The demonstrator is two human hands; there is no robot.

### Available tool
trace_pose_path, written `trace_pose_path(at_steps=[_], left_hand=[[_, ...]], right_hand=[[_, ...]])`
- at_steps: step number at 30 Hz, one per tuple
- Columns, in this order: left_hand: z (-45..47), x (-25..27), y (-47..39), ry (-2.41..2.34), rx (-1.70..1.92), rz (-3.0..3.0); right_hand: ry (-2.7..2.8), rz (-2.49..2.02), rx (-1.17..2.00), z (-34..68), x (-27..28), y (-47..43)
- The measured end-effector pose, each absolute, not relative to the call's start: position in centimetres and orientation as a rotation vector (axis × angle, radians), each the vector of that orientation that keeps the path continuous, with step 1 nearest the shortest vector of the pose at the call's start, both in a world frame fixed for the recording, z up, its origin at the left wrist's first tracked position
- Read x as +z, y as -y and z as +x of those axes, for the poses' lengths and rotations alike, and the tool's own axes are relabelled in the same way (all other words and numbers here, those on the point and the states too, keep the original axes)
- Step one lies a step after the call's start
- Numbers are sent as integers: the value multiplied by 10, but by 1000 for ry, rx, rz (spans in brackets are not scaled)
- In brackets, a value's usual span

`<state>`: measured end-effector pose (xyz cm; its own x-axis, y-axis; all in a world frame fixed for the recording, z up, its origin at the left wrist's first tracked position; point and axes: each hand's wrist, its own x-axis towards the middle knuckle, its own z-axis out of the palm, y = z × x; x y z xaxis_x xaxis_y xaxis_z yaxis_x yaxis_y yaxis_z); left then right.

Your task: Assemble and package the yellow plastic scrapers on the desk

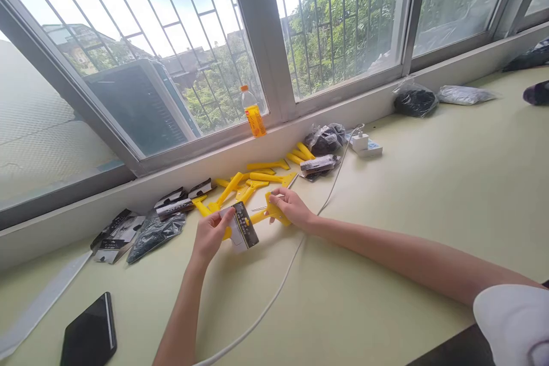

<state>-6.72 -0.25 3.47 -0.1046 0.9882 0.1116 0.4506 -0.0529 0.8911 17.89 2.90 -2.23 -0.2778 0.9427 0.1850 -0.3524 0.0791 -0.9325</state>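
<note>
My left hand point(210, 234) is closed on a black-and-white packaging card point(246, 227), its thumb pressed flat over the card's left side. Behind that card runs the handle of a yellow scraper point(258, 217); a bit of yellow also shows by my left fingers. At the scraper's wide head my right hand point(291, 209) is closed, thumb on top and fingertips partly hidden underneath. Just beyond both hands lies a loose pile of similar yellow scrapers point(261, 177), some overlapping. Whether the card is attached to the held scraper I cannot tell.
Packaging cards point(112, 247) and a dark plastic bag point(156, 234) lie left. A phone point(89, 331) is at front left. A white cable point(281, 286) crosses the table from a charger point(359, 142). An orange-drink bottle point(254, 114) stands on the sill. Bagged dark items point(415, 102) lie along the wall.
</note>
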Motion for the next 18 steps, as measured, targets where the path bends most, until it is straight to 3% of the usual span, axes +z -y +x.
trace_pose_path(at_steps=[11,18], left_hand=[[-67,44,9,-1866,856,1849],[-76,30,8,-1641,1413,1606]], right_hand=[[1239,-655,1733,173,-25,-18],[1048,-805,1656,183,-21,-34]])
